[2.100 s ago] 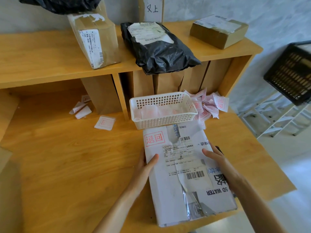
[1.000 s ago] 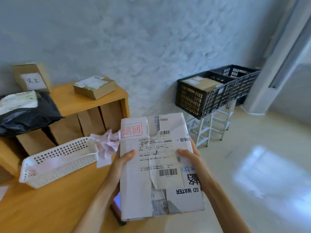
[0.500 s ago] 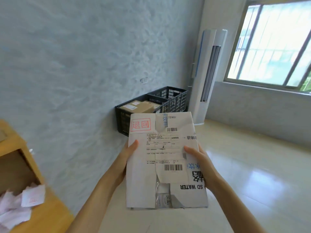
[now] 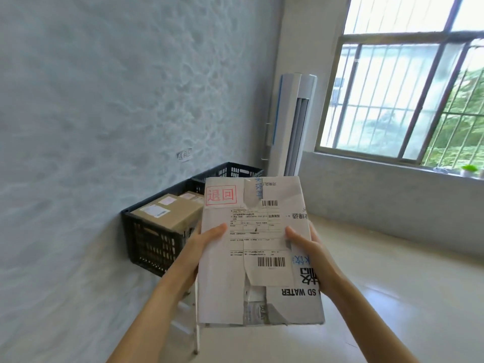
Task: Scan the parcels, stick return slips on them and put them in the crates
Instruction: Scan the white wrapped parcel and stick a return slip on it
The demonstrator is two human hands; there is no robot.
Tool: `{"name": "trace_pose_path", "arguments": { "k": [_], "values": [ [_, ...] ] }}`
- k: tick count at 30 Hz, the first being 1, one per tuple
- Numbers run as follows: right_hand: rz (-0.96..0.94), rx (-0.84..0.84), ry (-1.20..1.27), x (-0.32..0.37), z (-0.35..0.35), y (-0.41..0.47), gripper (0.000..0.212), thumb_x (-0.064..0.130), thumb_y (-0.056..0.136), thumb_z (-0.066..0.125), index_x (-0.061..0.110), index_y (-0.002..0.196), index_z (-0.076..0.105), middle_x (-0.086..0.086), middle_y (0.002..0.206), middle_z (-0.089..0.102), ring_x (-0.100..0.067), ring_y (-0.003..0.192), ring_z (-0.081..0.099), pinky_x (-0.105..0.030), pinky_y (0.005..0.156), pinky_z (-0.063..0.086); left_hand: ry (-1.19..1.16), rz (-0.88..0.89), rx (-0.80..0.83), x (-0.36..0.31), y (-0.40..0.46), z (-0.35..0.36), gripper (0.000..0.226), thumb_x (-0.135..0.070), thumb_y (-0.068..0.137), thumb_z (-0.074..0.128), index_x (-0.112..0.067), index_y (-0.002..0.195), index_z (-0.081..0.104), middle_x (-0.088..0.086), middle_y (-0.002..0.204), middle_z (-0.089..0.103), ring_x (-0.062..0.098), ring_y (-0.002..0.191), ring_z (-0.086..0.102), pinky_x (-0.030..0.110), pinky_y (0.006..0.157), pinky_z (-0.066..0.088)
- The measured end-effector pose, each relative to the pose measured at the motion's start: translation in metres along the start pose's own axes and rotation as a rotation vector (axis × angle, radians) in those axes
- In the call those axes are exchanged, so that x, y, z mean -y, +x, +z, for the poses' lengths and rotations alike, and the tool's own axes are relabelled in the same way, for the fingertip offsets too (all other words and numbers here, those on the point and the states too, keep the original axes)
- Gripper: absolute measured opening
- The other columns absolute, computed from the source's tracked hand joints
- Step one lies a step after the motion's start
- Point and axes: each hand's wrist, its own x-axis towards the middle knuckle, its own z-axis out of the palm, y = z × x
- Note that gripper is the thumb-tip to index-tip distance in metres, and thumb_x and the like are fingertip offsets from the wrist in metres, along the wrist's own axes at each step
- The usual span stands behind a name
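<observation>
Parcel (image 4: pixel 258 258), a white box, is up in the air between both hands, flat face toward the person. Left hand (image 4: pixel 201 247) clasps its left edge, thumb curled over the top face; right hand (image 4: pixel 311 255) clasps the right edge the same way, so each grip is closed on the box. A red-stamped return slip (image 4: pixel 221 196) sits on the corner beyond the left thumb, and a shipping label (image 4: pixel 262 242) with barcodes lies between the two thumbs. Beyond the left hand, against the wall (image 4: pixel 104 127), stands a black crate (image 4: pixel 154 239) with a brown box (image 4: pixel 167 213) in it; a second crate (image 4: pixel 230 170) is just behind. Farther off past the right hand are a tall air conditioner (image 4: pixel 293 121) and a barred window (image 4: pixel 408 100).
</observation>
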Motion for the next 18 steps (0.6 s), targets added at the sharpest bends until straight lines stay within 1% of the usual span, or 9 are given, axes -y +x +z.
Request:
{"name": "trace_pose_path", "arguments": {
  "k": [1, 3, 5, 8, 12, 14, 16, 18],
  "values": [
    [-0.011, -0.009, -0.008, 0.002, -0.003, 0.019, 0.056, 0.033, 0.075, 0.069, 0.022, 0.125, 0.046, -0.013, 0.112, 0.069, -0.038, 0.091, 0.070, -0.042, 0.065, 0.058, 0.021, 0.010, 0.010, -0.006, 0.021, -0.001, 0.048, -0.029, 0.080, 0.065, -0.022, 0.126, 0.054, 0.008, 0.110, 0.072, 0.030, 0.099, 0.070, 0.045, 0.082, 0.056],
    [-0.029, -0.029, -0.012, 0.006, -0.012, 0.054, 0.059, 0.032, 0.074, 0.070, 0.020, 0.126, 0.044, -0.012, 0.110, 0.070, -0.037, 0.091, 0.070, -0.041, 0.065, 0.058, 0.052, 0.031, 0.035, -0.015, 0.059, -0.001, 0.048, -0.032, 0.080, 0.067, -0.023, 0.125, 0.054, 0.008, 0.109, 0.072, 0.029, 0.097, 0.071, 0.041, 0.075, 0.058],
    [-0.031, -0.045, -0.016, 0.006, -0.024, 0.083, 0.058, 0.030, 0.075, 0.070, 0.019, 0.125, 0.044, -0.012, 0.109, 0.070, -0.035, 0.089, 0.070, -0.038, 0.063, 0.058, 0.065, 0.032, 0.050, -0.017, 0.094, 0.000, 0.056, -0.033, 0.078, 0.073, -0.021, 0.128, 0.052, 0.009, 0.110, 0.072, 0.029, 0.096, 0.071, 0.037, 0.069, 0.059],
    [-0.029, -0.068, -0.018, 0.003, -0.046, 0.125, 0.061, 0.030, 0.073, 0.071, 0.019, 0.126, 0.042, -0.012, 0.108, 0.070, -0.034, 0.087, 0.071, -0.037, 0.062, 0.058, 0.079, 0.034, 0.055, -0.014, 0.145, 0.003, 0.063, -0.035, 0.073, 0.068, -0.019, 0.131, 0.051, 0.009, 0.110, 0.072, 0.029, 0.095, 0.071, 0.034, 0.067, 0.059],
    [-0.010, -0.073, -0.023, -0.012, -0.079, 0.187, 0.063, 0.031, 0.072, 0.072, 0.020, 0.127, 0.042, -0.011, 0.107, 0.071, -0.035, 0.087, 0.071, -0.037, 0.062, 0.058, 0.099, 0.022, 0.063, 0.001, 0.215, 0.005, 0.062, -0.033, 0.074, 0.067, -0.017, 0.132, 0.053, 0.010, 0.114, 0.071, 0.031, 0.100, 0.069, 0.038, 0.073, 0.060],
    [-0.009, -0.073, -0.006, -0.022, -0.099, 0.222, 0.061, 0.030, 0.072, 0.072, 0.020, 0.125, 0.043, -0.012, 0.108, 0.070, -0.035, 0.089, 0.071, -0.038, 0.064, 0.058, 0.099, 0.002, 0.060, 0.013, 0.255, 0.007, 0.064, -0.033, 0.073, 0.068, -0.017, 0.133, 0.052, 0.011, 0.116, 0.070, 0.031, 0.102, 0.069, 0.039, 0.077, 0.060],
    [-0.011, -0.076, 0.008, -0.032, -0.122, 0.259, 0.057, 0.029, 0.073, 0.071, 0.020, 0.123, 0.046, -0.010, 0.105, 0.072, -0.033, 0.088, 0.071, -0.037, 0.064, 0.058, 0.107, -0.010, 0.047, 0.026, 0.300, 0.012, 0.067, -0.034, 0.073, 0.069, -0.017, 0.135, 0.050, 0.010, 0.118, 0.069, 0.031, 0.103, 0.068, 0.040, 0.079, 0.059],
    [-0.011, -0.085, 0.017, -0.041, -0.150, 0.300, 0.055, 0.030, 0.072, 0.071, 0.019, 0.121, 0.047, -0.010, 0.104, 0.072, -0.033, 0.088, 0.071, -0.037, 0.064, 0.057, 0.125, 0.009, 0.041, 0.036, 0.349, 0.021, 0.066, -0.033, 0.073, 0.070, -0.018, 0.134, 0.050, 0.010, 0.117, 0.069, 0.031, 0.103, 0.068, 0.043, 0.082, 0.058]
  ]
}}
